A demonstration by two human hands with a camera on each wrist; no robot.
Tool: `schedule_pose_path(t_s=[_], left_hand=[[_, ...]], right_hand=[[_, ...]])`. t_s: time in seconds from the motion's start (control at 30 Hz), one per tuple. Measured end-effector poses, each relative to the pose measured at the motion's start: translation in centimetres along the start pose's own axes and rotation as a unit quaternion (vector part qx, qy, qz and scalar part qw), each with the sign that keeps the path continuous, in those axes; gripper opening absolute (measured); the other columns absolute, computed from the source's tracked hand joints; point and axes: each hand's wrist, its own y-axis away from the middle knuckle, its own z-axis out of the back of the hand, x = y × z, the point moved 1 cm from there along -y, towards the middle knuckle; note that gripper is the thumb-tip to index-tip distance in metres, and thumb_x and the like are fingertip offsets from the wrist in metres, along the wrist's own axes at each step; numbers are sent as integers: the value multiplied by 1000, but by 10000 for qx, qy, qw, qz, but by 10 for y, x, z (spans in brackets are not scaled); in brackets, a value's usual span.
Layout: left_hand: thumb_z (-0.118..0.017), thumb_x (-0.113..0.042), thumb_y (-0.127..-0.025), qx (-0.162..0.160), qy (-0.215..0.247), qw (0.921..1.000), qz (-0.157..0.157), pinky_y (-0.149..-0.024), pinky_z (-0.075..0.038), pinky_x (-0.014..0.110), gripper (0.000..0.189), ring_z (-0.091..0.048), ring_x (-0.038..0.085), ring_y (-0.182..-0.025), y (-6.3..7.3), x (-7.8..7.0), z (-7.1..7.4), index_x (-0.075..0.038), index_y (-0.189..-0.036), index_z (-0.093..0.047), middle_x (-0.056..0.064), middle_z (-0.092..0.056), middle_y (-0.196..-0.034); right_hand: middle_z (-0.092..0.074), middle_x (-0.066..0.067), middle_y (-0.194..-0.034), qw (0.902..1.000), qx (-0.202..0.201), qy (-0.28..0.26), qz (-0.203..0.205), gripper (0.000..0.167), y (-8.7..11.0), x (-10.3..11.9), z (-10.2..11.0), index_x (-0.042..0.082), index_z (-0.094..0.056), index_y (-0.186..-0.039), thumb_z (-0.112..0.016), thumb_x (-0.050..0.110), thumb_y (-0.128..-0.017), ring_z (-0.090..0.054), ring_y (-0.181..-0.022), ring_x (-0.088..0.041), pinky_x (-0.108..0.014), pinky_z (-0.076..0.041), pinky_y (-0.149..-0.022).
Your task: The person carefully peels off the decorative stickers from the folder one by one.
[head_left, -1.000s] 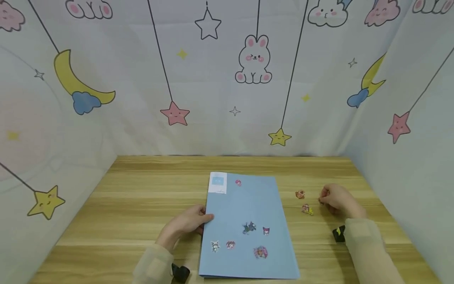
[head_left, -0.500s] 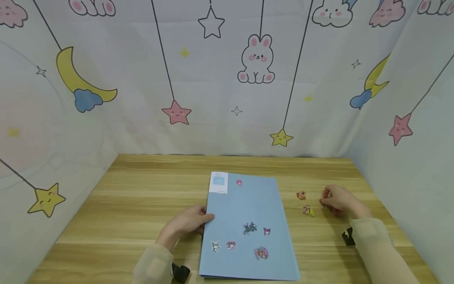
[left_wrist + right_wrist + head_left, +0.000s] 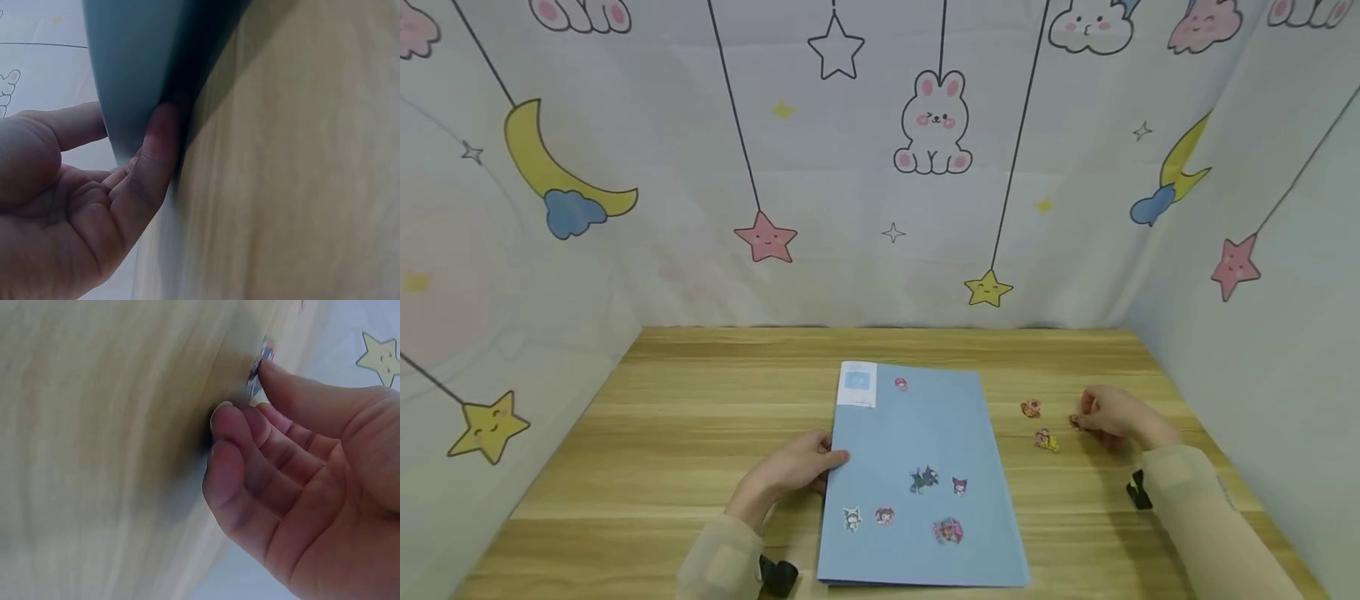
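Note:
A light blue folder (image 3: 917,433) lies on the table, several small cartoon stickers scattered over its cover. My left hand (image 3: 801,462) grips its left edge, thumb on top of the cover and fingers tucked underneath. In the left wrist view the fingers (image 3: 159,144) reach into the dark gap between folder and wood. To the right of the folder, my right hand (image 3: 1116,414) pinches a small sticker (image 3: 1074,422) close over the tabletop. The right wrist view has this sticker (image 3: 261,365) at the thumb tip, the other fingers curled in; part of it is hidden.
Two loose stickers, an orange-brown one (image 3: 1031,408) and a pink-and-yellow one (image 3: 1047,440), lie between the folder and my right hand. A white label (image 3: 857,384) marks the folder's top left corner. Printed cloth walls (image 3: 850,283) enclose the wooden table (image 3: 700,392) at back and sides.
My right forearm has swung slightly outward to the right, with the fingertips staying at the same sticker. The left hand and folder hold still; the head view shifts a little.

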Motion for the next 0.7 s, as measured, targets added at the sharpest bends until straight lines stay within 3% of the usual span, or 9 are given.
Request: schedule_pose_path(t_s=[0.17, 0.3, 0.5, 0.7], left_hand=[[-54, -14, -101, -24, -17, 10000, -2, -68, -56, 36, 27, -69, 24, -76, -1, 0, 0, 10, -113, -54, 12, -68, -87], [-54, -14, -101, -13, -60, 10000, 22, -67, -56, 36, 26, -69, 23, -75, -1, 1, -1, 10, -112, -55, 12, -68, -86], [-55, -15, -101, -54, -94, 9999, 62, -67, -56, 35, 25, -68, 22, -75, 1, 3, 0, 8, -110, -55, 11, -68, -86], [-54, -14, -101, 24, 28, 10000, -3, -67, -56, 36, 25, -69, 23, -76, 0, 3, 0, 9, -111, -54, 12, -69, -87]], right_hand=[[-54, -7, -68, 9998, -147, 126, -10, 21, 4, -5, 2, 3, -52, -87, -66, 17, -94, -55, -51, -18, -33, -47, -48], [-48, -3, -64, 9973, -478, 515, 229, 24, 9, 3, -1, 4, -50, -84, -61, 21, -96, -47, -52, -16, -32, -41, -49], [-45, -1, -62, 9897, -925, 1030, 372, 22, 21, 42, -9, 3, -55, -100, -62, 23, -96, -41, -52, -15, -31, -35, -48], [-48, 3, -67, 9729, -1391, 1524, 1040, 26, 32, 87, -23, 4, -63, -108, -69, 24, -92, -41, -54, -13, -30, -33, -47]])
